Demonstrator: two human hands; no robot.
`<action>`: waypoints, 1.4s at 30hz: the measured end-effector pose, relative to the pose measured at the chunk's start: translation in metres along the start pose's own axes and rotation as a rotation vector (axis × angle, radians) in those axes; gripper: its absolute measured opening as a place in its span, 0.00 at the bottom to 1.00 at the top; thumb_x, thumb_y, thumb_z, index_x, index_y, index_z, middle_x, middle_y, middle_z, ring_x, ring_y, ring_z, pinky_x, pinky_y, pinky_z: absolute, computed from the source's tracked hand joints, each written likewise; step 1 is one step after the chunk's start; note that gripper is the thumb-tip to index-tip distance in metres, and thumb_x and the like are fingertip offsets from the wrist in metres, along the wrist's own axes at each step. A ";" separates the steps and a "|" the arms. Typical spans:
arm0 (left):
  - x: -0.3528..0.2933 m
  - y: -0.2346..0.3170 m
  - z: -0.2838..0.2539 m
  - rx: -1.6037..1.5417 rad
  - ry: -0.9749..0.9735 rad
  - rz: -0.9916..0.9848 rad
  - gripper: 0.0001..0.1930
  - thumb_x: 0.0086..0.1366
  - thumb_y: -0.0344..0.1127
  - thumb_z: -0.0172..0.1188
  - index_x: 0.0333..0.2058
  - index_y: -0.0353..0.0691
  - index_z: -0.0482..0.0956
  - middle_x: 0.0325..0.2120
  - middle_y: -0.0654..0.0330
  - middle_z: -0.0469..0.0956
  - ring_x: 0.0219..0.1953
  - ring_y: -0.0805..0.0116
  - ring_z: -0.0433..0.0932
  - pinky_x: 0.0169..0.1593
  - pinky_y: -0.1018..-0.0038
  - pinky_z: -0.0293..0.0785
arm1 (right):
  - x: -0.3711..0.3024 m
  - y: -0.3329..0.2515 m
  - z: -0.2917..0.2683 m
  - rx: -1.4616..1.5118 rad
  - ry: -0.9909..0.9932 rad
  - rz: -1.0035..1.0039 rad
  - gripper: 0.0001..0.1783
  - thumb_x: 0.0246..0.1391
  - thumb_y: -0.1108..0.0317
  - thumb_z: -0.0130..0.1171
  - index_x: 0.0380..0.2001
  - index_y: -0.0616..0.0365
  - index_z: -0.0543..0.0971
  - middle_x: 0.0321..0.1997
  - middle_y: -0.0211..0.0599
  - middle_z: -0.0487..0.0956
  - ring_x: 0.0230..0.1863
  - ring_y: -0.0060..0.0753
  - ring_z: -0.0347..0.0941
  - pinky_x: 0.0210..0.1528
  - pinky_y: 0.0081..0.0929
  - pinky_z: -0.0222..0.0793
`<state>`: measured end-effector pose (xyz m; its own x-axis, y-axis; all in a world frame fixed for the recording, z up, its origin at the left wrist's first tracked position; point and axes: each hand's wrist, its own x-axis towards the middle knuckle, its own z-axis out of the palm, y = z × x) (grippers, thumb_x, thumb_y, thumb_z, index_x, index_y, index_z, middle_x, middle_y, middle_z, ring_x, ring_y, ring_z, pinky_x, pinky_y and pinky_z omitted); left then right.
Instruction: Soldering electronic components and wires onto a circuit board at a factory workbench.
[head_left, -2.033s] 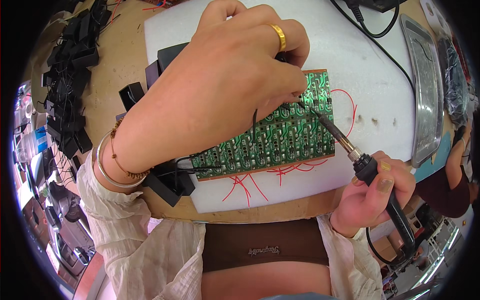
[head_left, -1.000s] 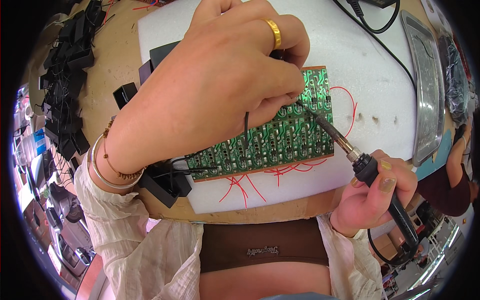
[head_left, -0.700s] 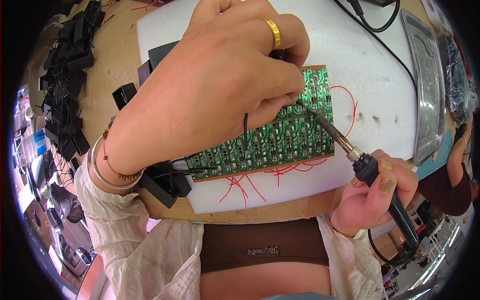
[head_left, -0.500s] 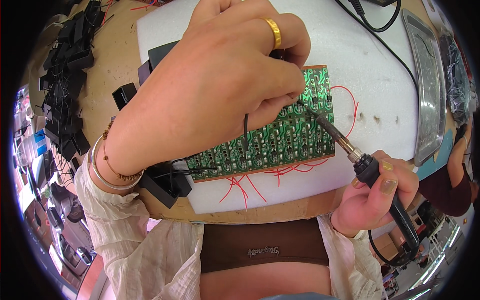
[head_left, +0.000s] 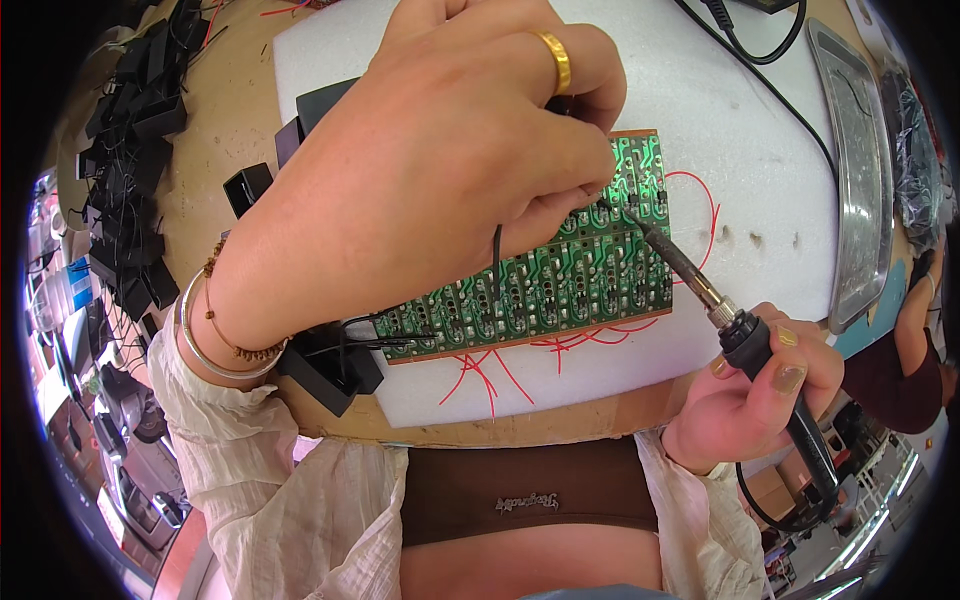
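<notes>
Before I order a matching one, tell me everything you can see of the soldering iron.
The soldering iron has a black handle, a shiny metal collar and a dull grey-brown barrel narrowing to a thin dark tip. The right hand grips it aslant, tip pointing away and leftward, over the green circuit board; contact there is too small to tell. A black cord curves from its lower end.

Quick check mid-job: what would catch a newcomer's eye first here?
The left hand, wearing a gold ring, looms upper centre over a green board. From the lower right, the right hand points a soldering iron at it. Black boxes pile up along the far left.
</notes>
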<state>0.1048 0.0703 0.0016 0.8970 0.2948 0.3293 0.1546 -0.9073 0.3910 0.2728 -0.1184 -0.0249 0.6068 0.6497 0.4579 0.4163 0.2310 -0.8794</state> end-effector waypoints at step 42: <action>0.000 -0.026 -0.010 -0.785 0.087 -0.334 0.31 0.67 0.19 0.53 0.66 0.33 0.54 0.49 0.51 0.80 0.55 0.64 0.77 0.58 0.74 0.72 | -0.002 0.000 -0.004 -0.008 0.030 0.024 0.14 0.59 0.62 0.61 0.35 0.61 0.72 0.22 0.33 0.70 0.20 0.17 0.59 0.22 0.18 0.52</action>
<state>0.0970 0.0967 -0.0002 0.8154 0.5609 0.1433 0.0449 -0.3082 0.9503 0.2744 -0.1226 -0.0254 0.6363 0.6332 0.4407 0.4070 0.2097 -0.8890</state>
